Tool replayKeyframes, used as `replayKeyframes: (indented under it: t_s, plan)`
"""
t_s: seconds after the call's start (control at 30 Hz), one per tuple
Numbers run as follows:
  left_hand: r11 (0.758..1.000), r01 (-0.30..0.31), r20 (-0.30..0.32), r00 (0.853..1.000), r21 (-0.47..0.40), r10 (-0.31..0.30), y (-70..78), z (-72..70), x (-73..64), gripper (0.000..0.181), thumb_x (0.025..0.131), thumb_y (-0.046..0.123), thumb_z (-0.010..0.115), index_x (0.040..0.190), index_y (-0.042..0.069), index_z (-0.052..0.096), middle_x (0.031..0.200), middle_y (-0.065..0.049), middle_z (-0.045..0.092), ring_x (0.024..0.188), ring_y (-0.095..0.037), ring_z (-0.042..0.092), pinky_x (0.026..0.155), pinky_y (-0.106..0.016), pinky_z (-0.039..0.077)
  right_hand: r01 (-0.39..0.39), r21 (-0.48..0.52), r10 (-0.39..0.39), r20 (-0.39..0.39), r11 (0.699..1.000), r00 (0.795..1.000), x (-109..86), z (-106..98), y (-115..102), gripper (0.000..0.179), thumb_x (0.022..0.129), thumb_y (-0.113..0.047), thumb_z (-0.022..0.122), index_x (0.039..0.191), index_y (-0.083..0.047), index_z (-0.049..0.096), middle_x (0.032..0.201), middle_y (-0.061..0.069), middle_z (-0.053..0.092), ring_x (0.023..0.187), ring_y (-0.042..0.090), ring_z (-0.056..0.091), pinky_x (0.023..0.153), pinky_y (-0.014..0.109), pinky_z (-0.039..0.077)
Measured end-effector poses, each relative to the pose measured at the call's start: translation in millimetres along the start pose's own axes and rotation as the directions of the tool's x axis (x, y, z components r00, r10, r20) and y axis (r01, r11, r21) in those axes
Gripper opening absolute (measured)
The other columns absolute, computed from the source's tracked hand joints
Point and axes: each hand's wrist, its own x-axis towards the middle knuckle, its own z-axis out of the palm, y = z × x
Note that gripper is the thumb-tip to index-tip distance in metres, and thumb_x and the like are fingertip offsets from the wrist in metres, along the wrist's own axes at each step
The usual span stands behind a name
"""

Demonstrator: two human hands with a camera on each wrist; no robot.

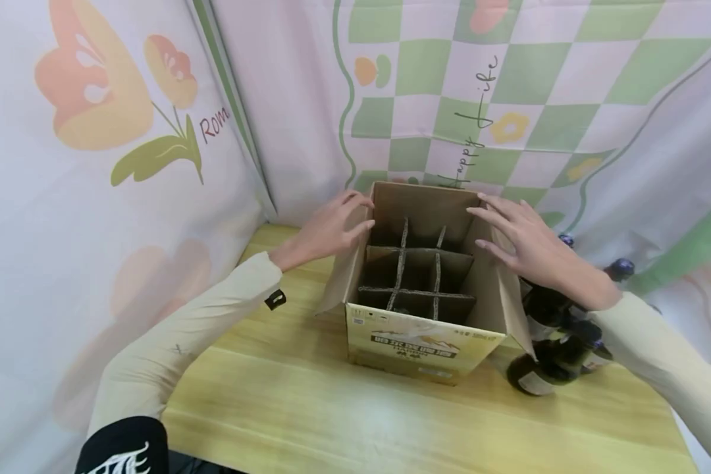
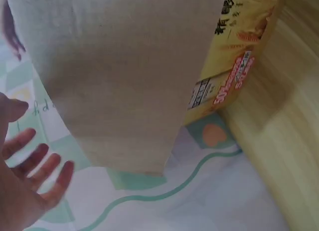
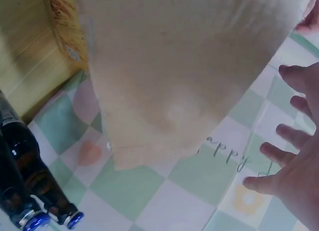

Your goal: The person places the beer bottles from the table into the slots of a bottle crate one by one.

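A yellow printed cardboard box (image 1: 391,359) stands on the table with its top flaps folded outward. Cardboard dividers (image 1: 401,266) split its inside into several compartments. My left hand (image 1: 332,227) is at the far left of the opening, fingers spread and loosely bent by the rim. Across from it, my right hand (image 1: 512,237) reaches over the right side, its fingertips near the far right corner. In the left wrist view, a brown flap (image 2: 124,86) hangs beside the hand's spread fingers. The right wrist view shows the other side flap (image 3: 174,86) and straight, parted fingers.
Several dark glass bottles (image 1: 548,365) with blue caps stand close to the box's right side, partly hidden by my right arm. The wooden table (image 1: 308,401) meets printed curtains (image 1: 302,99) at the back and left. A black wrist strap (image 1: 275,299) shows at my left sleeve.
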Motion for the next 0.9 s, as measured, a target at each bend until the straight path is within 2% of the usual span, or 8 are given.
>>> replayKeyframes:
  t_s: [0.1,0.23,0.37,0.57,0.67,0.77,0.83,0.9]
  plan:
    - [0.989,0.095,-0.006,0.995,-0.111,-0.096,-2.7,0.0,0.1,0.038,0.105,0.025,0.065,0.134,0.001,0.059,0.131,-0.015,0.063,0.117,-0.028,0.064,0.104,-0.041,0.058,-0.057,0.002,0.057,-0.030,0.998,0.998,-4.7,-1,4,0.064,0.092,-0.008,0.078,0.150,-0.003,0.051,0.158,0.030,0.040,0.136,0.055,0.046,0.108,0.076,0.043]
    - [0.939,0.210,0.019,0.977,-0.271,-0.213,-5.4,0.0,0.6,0.034,0.104,0.020,0.065,0.130,-0.001,0.058,0.122,-0.015,0.066,0.105,-0.027,0.066,0.091,-0.035,0.062,-0.164,0.033,0.165,-0.036,0.986,0.986,-12.7,-3,12,0.056,0.096,-0.010,0.075,0.144,0.005,0.049,0.145,0.032,0.044,0.118,0.052,0.053,0.090,0.073,0.052]
    - [0.884,0.296,0.059,0.954,-0.363,-0.295,-7.9,0.4,2.0,0.035,0.104,0.020,0.066,0.131,-0.001,0.058,0.122,-0.016,0.065,0.108,-0.030,0.065,0.090,-0.034,0.062,-0.224,0.043,0.226,-0.044,0.974,0.973,-22.9,-7,19,0.040,0.099,-0.010,0.071,0.127,0.011,0.051,0.120,0.030,0.049,0.099,0.043,0.055,0.079,0.058,0.056]
    - [0.808,0.400,0.150,0.916,-0.432,-0.373,-10.1,1.0,4.6,0.042,0.103,0.022,0.067,0.136,-0.002,0.055,0.127,-0.018,0.062,0.111,-0.031,0.063,0.084,-0.035,0.066,-0.265,0.138,0.268,0.000,0.954,0.963,-35.1,-14,25,0.022,0.098,-0.010,0.072,0.107,0.002,0.054,0.097,0.013,0.060,0.080,0.018,0.059,0.061,0.022,0.057]
    - [0.761,0.449,0.195,0.893,-0.469,-0.406,-10.3,2.1,5.3,0.045,0.102,0.020,0.069,0.137,-0.002,0.053,0.129,-0.020,0.060,0.108,-0.031,0.063,0.080,-0.035,0.067,-0.286,0.151,0.278,0.072,0.946,0.958,-40.1,-18,28,0.021,0.099,-0.014,0.072,0.103,-0.003,0.055,0.091,0.007,0.060,0.074,0.009,0.054,0.058,0.021,0.051]
    - [0.727,0.476,0.220,0.878,-0.495,-0.425,-10.9,4.1,6.3,0.047,0.101,0.017,0.070,0.138,-0.003,0.052,0.131,-0.021,0.058,0.107,-0.031,0.062,0.078,-0.035,0.068,-0.298,0.147,0.271,0.176,0.943,0.946,-45.8,-21,32,0.022,0.099,-0.015,0.073,0.100,-0.006,0.054,0.086,0.003,0.057,0.069,0.006,0.049,0.055,0.023,0.046]
    - [0.711,0.485,0.228,0.872,-0.509,-0.432,-12.0,5.9,7.3,0.047,0.100,0.016,0.071,0.138,-0.004,0.052,0.131,-0.022,0.057,0.107,-0.030,0.062,0.077,-0.035,0.068,-0.328,0.147,0.278,0.282,0.933,0.918,-50.0,-24,34,0.024,0.099,-0.016,0.073,0.098,-0.007,0.051,0.083,0.002,0.055,0.068,0.008,0.047,0.055,0.024,0.046]
    - [0.687,0.500,0.244,0.863,-0.528,-0.441,-12.7,7.3,8.4,0.048,0.099,0.014,0.072,0.138,-0.005,0.052,0.132,-0.024,0.057,0.109,-0.031,0.061,0.077,-0.035,0.068,-0.401,0.157,0.304,0.427,0.903,0.852,-54.3,-27,37,0.028,0.100,-0.021,0.073,0.099,-0.007,0.048,0.083,0.001,0.052,0.066,0.008,0.046,0.054,0.024,0.047]
